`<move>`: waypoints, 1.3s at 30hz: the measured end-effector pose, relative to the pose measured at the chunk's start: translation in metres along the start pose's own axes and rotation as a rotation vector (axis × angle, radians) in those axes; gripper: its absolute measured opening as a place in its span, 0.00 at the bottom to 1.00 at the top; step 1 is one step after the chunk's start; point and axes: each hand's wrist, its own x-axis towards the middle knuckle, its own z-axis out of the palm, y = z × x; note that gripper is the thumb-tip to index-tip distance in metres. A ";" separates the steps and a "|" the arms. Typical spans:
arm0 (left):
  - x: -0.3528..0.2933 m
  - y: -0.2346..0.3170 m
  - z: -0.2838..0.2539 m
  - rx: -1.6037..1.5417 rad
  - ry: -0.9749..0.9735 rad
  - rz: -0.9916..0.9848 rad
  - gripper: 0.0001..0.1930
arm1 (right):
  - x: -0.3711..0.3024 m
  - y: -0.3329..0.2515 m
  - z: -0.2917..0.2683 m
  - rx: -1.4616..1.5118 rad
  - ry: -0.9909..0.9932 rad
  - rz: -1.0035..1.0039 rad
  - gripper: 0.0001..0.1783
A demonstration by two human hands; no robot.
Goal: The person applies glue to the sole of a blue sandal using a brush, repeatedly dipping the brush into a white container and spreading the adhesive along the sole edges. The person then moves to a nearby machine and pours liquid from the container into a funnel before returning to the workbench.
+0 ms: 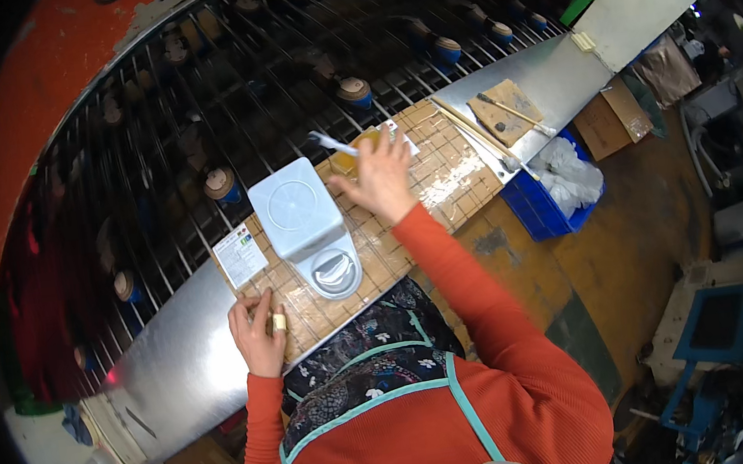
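Note:
My right hand [382,176] has its fingers spread over a shallow yellow container [344,160] at the far side of a tile-patterned board [381,231]. A light-coloured handle [331,143], perhaps a brush, slants out beside that container; whether my fingers touch it is hard to see. At the board's near left corner lies my left hand [258,335], fingers apart and holding nothing visible, with a pale yellow cover [279,322] on one digit. Between my hands stands a light grey kitchen scale [300,208] with a square top and a rounded front end.
A printed card [240,256] lies left of the scale. Behind the board, metal rods [261,102] carry several blue-and-tan pieces [354,93]. Thin sticks [475,133] and a brush on a brown pad [507,114] lie right. A blue bin [539,213] holds clear plastic.

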 end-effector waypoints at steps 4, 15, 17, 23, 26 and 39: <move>-0.002 0.011 0.013 0.054 0.100 -0.036 0.17 | 0.011 -0.007 0.010 0.227 0.079 0.029 0.36; -0.011 0.006 0.020 0.060 0.174 -0.056 0.16 | 0.066 0.094 0.001 0.143 0.204 0.209 0.38; -0.011 0.007 0.020 0.076 0.178 -0.050 0.16 | 0.059 0.095 -0.005 0.136 0.233 0.147 0.37; -0.014 0.006 0.019 0.112 0.177 -0.039 0.16 | -0.007 -0.005 -0.046 0.570 0.079 -0.334 0.39; -0.012 0.008 0.018 0.127 0.180 -0.044 0.16 | -0.039 -0.066 -0.056 0.540 -0.009 -0.348 0.44; -0.062 0.034 0.025 0.225 -0.159 -0.060 0.32 | -0.021 -0.090 -0.081 0.358 -0.120 -0.292 0.43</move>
